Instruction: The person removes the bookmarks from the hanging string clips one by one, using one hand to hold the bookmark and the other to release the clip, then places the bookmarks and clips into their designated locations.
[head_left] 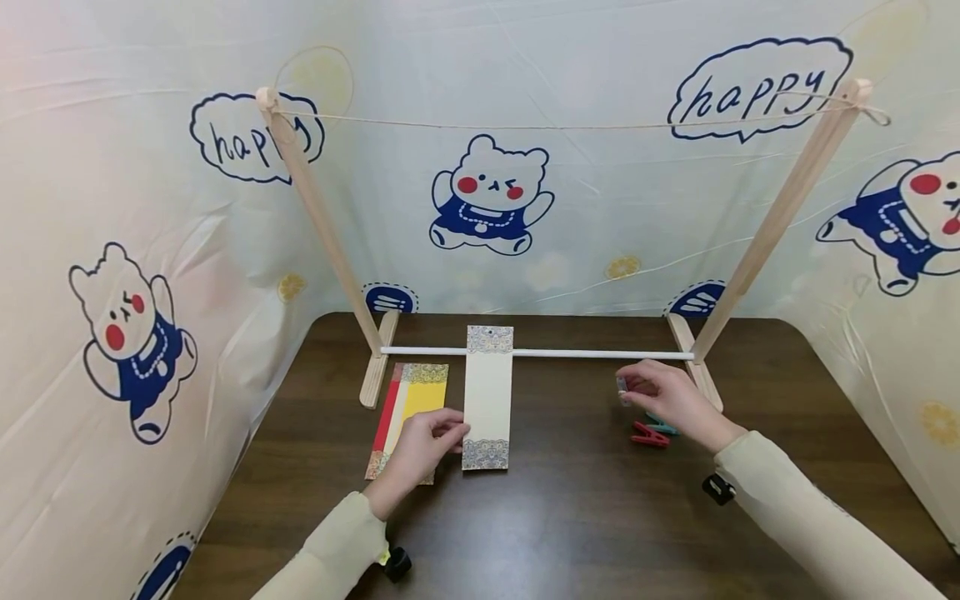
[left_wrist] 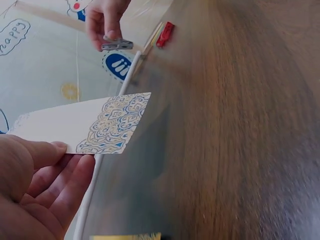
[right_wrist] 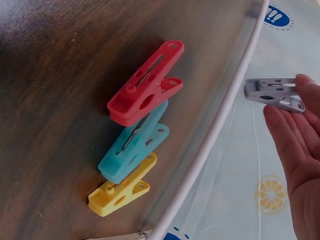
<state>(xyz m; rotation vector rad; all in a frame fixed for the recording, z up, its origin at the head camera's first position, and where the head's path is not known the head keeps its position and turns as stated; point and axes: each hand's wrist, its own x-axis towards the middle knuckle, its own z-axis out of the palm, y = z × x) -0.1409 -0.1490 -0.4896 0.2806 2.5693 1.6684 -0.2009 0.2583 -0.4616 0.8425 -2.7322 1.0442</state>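
Note:
My left hand (head_left: 420,446) pinches the edge of a white card (head_left: 487,396) between thumb and fingers. Blue lace patterns band both ends of this long card, and a small hole shows near its far end. Beneath and beside my left hand lie a yellow card (head_left: 425,400) and a red card (head_left: 387,417), partly covered by it. On the right, my right hand (head_left: 671,400) holds a grey clothespin (right_wrist: 272,90) by its handle end, off the table. Close by lie a red clothespin (right_wrist: 142,90), a teal clothespin (right_wrist: 132,145) and a yellow clothespin (right_wrist: 120,190) in a row.
A wooden stand rises behind the hands, with a left post (head_left: 322,221) and a right post (head_left: 780,208). A thin string (head_left: 495,127) spans their tops. Low down, a white rod (head_left: 592,354) joins the posts across the dark wooden table (head_left: 570,525). Printed fabric hangs behind.

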